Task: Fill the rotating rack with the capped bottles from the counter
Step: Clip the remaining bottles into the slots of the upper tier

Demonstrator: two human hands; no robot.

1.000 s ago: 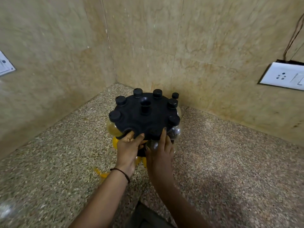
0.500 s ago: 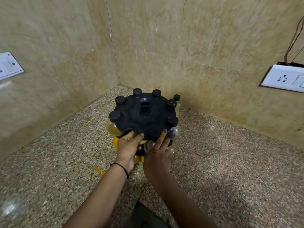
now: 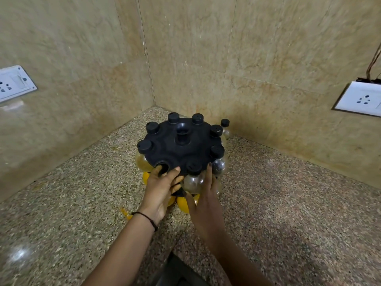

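The rotating rack (image 3: 181, 153) has a black round top over a yellow base and stands in the counter's corner. Several black-capped bottles sit in its rim slots. One slot at the front left (image 3: 162, 167) is an open hole. My left hand (image 3: 161, 190) grips the rack's front rim beside that hole. My right hand (image 3: 206, 205) cups a clear bottle (image 3: 192, 183) whose black cap (image 3: 193, 167) pokes up through the front slot. Another capped bottle (image 3: 225, 127) stands on the counter behind the rack.
Speckled granite counter (image 3: 288, 203) meets beige tiled walls on the left and at the back. White wall sockets are at the left (image 3: 14, 83) and the right (image 3: 360, 99), the right one with wires above. A dark object (image 3: 177, 273) lies at the bottom edge.
The clear bottle's cap has come up through the front slot, where none showed before. My right hand has slid down along the bottle. My left hand has stayed on the rim.
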